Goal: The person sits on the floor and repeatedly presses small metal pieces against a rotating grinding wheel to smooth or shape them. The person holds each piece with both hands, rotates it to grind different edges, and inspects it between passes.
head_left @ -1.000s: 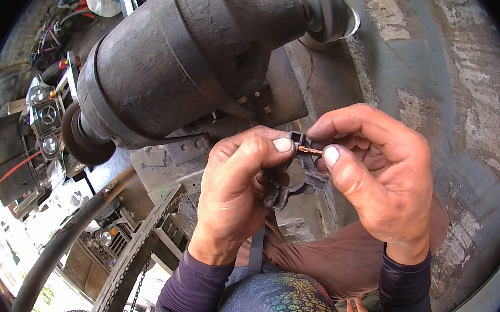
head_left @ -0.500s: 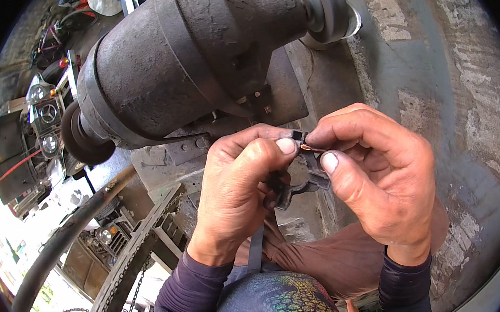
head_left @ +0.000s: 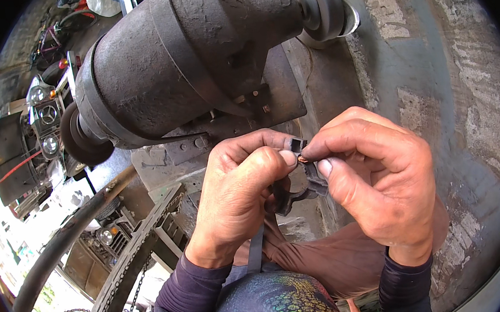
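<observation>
Below the bench grinder, my left hand (head_left: 235, 190) grips a dark, curved bracket-like part (head_left: 290, 200) with a small square opening at its top, thumb beside that opening. My right hand (head_left: 379, 185) is closed at the same part, index fingertip on a small copper-coloured piece (head_left: 302, 159) just under the opening and thumb a little lower. The middle of the part is partly hidden by my fingers.
A dark bench grinder (head_left: 134, 83), wheels at both ends, sits on a metal plate (head_left: 283, 92) ahead of me. At left are a curved pipe rail (head_left: 60, 246), a beam with chains (head_left: 133, 251) and vehicle fronts (head_left: 50, 142). Weathered grey surface (head_left: 435, 78) lies right.
My right fingertips have moved down and closer to the bracket, now covering most of the copper-coloured piece that showed longer earlier. My left hand has shifted only slightly.
</observation>
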The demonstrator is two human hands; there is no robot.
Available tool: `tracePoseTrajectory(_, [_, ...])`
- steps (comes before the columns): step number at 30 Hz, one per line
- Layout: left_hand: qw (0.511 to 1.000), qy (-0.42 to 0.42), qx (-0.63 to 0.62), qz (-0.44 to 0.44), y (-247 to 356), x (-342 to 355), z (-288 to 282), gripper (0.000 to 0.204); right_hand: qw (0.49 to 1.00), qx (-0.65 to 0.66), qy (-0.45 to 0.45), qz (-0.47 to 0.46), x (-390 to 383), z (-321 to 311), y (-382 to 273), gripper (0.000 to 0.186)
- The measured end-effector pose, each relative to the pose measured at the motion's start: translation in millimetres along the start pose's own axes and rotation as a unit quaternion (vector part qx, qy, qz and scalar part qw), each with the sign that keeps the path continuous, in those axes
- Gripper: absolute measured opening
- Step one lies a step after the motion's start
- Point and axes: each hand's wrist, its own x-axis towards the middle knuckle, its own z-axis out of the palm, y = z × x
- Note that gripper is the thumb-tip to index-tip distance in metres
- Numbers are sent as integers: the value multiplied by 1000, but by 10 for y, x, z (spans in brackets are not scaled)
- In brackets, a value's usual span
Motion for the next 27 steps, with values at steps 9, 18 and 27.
tracePoseTrajectory(9, [998,29,38,46,1,-14,77,24,997,58,24,45,-28,36,-15,27])
tracePoseTrajectory(18, [995,34,46,77,-21,-17,96,25,997,69,21,42,-34,13,-23,27])
tracePoseTrajectory(27, [990,28,84,112,-28,-29,81,18,999,35,26,25,-48,16,-24,29])
